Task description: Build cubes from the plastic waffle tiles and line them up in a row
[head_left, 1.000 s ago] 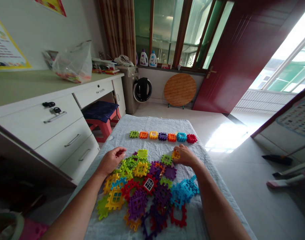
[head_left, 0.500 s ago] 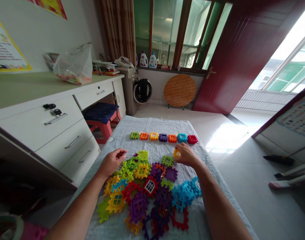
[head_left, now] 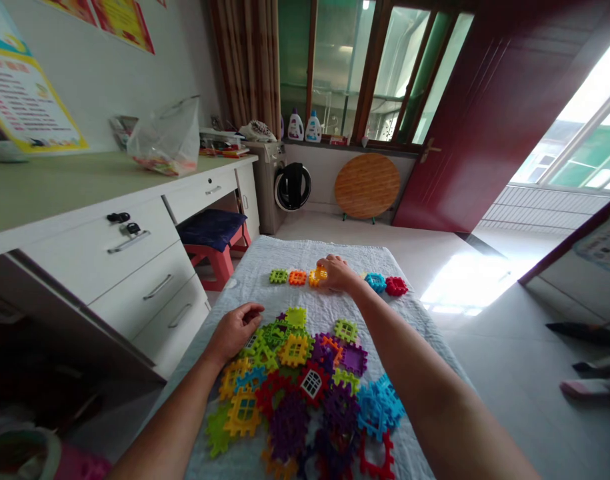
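At the block row, yellow piece at the tips of the right hand's fingers, in their grasp.

Dim room, white glare at right, dark lower-left shadows.

And here's the right hand, out over the row on the cloth-covered table, its fingers closed on a yellow piece. To one side of it sit an orange block and a green block; to the other, a blue block and a red block — the stretch between is hidden by the hand. Nearer the person, the left hand rests loosely curled, right beside the heap of notched pieces — green, yellow, purple, red, blue. Beyond the table, a round wooden board leans at the wall.
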The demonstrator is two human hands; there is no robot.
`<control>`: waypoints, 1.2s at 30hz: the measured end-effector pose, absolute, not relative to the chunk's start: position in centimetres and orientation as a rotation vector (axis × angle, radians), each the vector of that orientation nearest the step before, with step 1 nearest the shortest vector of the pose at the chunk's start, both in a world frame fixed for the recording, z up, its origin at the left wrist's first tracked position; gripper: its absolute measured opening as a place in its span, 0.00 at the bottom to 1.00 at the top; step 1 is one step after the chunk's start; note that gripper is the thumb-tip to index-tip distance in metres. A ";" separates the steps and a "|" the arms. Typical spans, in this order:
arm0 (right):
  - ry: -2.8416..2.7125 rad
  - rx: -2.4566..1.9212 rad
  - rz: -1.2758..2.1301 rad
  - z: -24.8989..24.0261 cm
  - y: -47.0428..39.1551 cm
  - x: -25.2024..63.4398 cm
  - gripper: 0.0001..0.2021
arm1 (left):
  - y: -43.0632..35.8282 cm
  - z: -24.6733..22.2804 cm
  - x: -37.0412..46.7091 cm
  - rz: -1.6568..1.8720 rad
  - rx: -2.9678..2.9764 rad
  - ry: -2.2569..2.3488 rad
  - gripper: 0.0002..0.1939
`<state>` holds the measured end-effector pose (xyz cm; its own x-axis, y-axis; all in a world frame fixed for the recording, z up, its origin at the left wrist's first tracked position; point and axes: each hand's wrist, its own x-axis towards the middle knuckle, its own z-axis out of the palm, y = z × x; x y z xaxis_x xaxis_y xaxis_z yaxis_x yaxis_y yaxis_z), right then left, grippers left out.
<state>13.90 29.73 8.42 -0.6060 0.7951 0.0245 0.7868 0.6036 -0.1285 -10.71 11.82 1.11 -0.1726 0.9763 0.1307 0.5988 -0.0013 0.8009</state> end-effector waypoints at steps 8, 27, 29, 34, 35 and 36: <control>-2.810 -1.376 0.188 7.5 31.4 12.2 0.29 | 11.8 1.2 -10.6 1.047 1.608 1.809 0.16; -2.757 -1.446 0.234 6.2 31.1 11.7 0.41 | 11.7 1.3 -10.5 1.067 1.624 1.810 0.15; -2.713 -1.439 0.234 6.8 30.7 12.4 0.45 | 11.7 1.3 -10.5 1.067 1.616 1.811 0.16; -2.408 -1.319 0.363 8.4 28.5 16.5 0.39 | 11.9 1.2 -10.6 1.073 1.621 1.803 0.16; -2.370 -1.280 0.383 8.5 27.8 17.6 0.37 | 11.9 1.1 -10.7 1.075 1.626 1.802 0.16; -2.348 -1.250 0.393 8.7 26.9 18.7 0.35 | 11.9 1.1 -10.7 1.076 1.630 1.804 0.16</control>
<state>18.72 26.93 8.65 -0.4888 0.8350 0.2526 0.7072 0.5488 -0.4457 -10.68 11.90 1.07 -0.1768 0.9723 0.1530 0.5966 -0.0178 0.8023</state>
